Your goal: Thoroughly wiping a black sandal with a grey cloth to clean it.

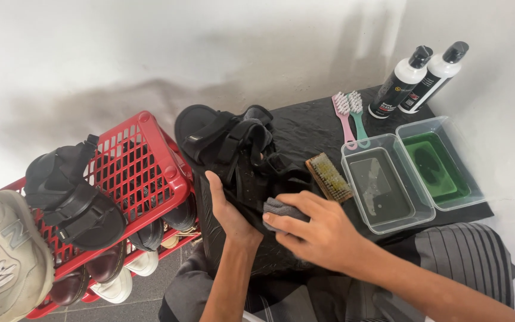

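A black strap sandal point(227, 143) lies tilted across my lap and the dark low table point(305, 122). My left hand point(229, 210) grips the sandal's near edge from below. My right hand point(314, 229) is closed on a folded grey cloth point(281, 209) and presses it against the sandal's sole near the left hand. A wooden scrub brush point(329, 177) lies just beyond the cloth.
Two clear tubs, one with dark water point(382, 188) and one with green liquid point(439, 164), sit on the table's right. Behind them stand two white bottles point(418, 80), with a pink and a green brush point(348, 116) beside them. A red shoe rack point(135, 164) on my left holds another black sandal point(70, 197), a grey sneaker point(4, 250) and more shoes.
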